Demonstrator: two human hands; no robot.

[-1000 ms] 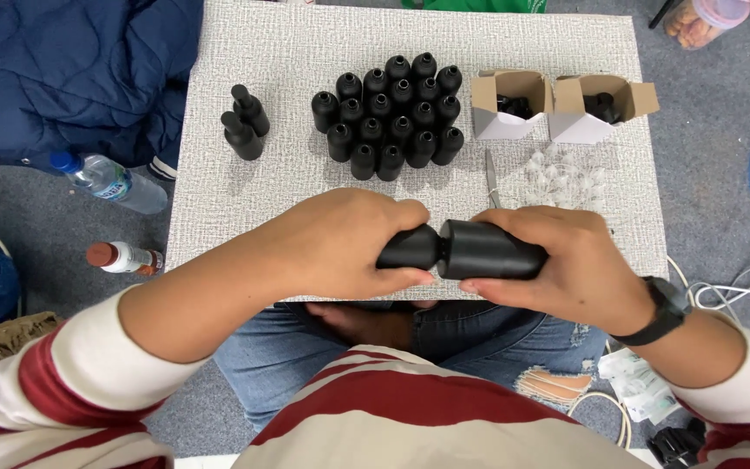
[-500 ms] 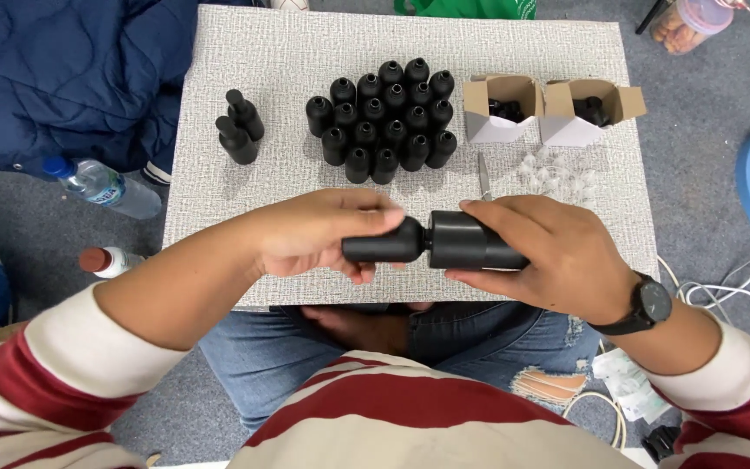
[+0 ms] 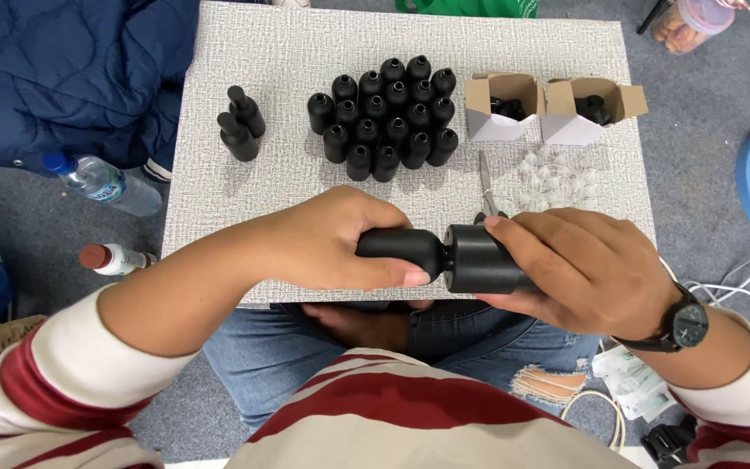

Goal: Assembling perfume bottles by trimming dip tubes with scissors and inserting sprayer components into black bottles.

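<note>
Head view, frame centre: left hand (image 3: 332,243) grips bottle (image 3: 397,247), right hand (image 3: 579,265) grips cap (image 3: 475,259); keep them aligned.

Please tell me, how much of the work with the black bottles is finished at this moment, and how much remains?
Looks done: two black bottles with tops on stand apart at the table's left. In hand: the left hand and right hand grip one black bottle and its top, held sideways. Left, probably: the cluster of open black bottles, with black parts in two small cardboard boxes. So most remains.
</note>
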